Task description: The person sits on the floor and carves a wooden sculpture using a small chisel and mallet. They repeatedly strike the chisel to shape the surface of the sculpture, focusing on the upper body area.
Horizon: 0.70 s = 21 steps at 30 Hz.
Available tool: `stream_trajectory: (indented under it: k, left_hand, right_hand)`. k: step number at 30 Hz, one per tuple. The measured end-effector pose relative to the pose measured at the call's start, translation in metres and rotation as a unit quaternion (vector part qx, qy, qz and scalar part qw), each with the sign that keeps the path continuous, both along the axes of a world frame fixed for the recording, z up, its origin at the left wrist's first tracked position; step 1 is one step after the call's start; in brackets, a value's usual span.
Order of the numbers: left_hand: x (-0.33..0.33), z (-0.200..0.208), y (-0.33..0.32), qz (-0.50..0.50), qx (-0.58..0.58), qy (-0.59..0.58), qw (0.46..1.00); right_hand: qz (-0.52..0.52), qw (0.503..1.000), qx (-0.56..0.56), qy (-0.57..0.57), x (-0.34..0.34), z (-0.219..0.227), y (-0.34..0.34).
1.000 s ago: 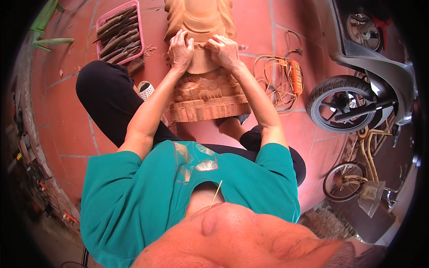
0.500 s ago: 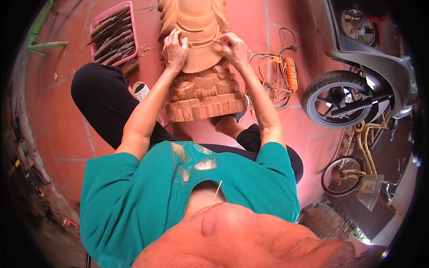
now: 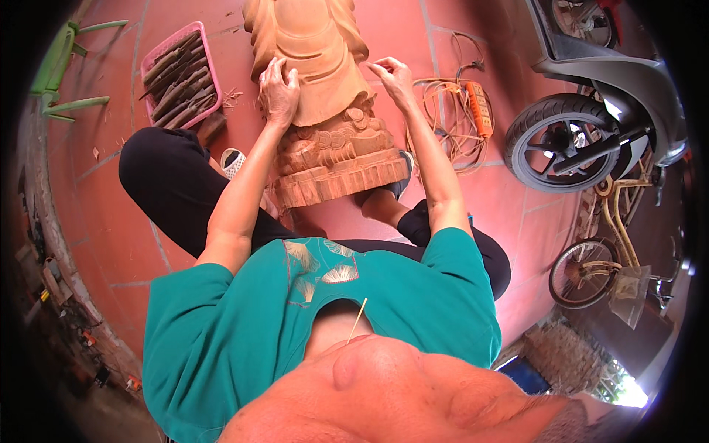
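Note:
A carved wooden statue [image 3: 319, 81] with flowing robe folds lies on the floor between my legs. Its rough-cut base [image 3: 340, 181] points toward me, and its upper end runs out of the picture. My left hand [image 3: 280, 94] rests on the left side of the robe, open, with its fingers loosely bent. Just off the statue's right side, my right hand [image 3: 394, 79] hovers in the air. Its thumb and fingertips are pinched together; whatever they may hold is too small to make out.
To the left sits a pink basket [image 3: 217, 80] of wood-handled carving tools [image 3: 177, 77]. Wood chips and a green plastic chair [image 3: 55, 81] are nearby. At right lie an orange power strip [image 3: 478, 109] and tangled cable, then a motorbike wheel [image 3: 563, 144] and a bicycle [image 3: 587, 273].
My right hand has lifted off the robe and moved right, clear of the statue. The left hand stays on the robe's left side. The whole view has shifted slightly.

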<state>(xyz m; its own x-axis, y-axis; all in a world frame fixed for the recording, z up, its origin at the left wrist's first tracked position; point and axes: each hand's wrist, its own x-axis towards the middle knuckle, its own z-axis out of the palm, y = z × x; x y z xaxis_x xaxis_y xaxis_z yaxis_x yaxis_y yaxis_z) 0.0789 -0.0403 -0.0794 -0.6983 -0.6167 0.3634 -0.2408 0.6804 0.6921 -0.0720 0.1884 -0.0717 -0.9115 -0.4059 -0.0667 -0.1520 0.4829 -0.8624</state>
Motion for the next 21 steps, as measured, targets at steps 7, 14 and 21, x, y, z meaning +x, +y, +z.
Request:
stream_trajectory:
  k: [7,14,21]
  left_hand:
    - [0.002,0.000,-0.001,-0.007,0.006,-0.003,1.000]
    - [0.001,0.003,0.000,-0.009,0.013,-0.008,1.000]
    - [0.003,0.000,-0.002,-0.007,0.011,-0.012,1.000]
  right_hand:
    - [0.076,0.993,0.076,0.054,0.009,0.011,-0.022]
    - [0.011,0.968,0.127,0.216,0.001,0.007,-0.058]
    - [0.056,0.973,0.184,0.124,-0.004,0.024,-0.058]
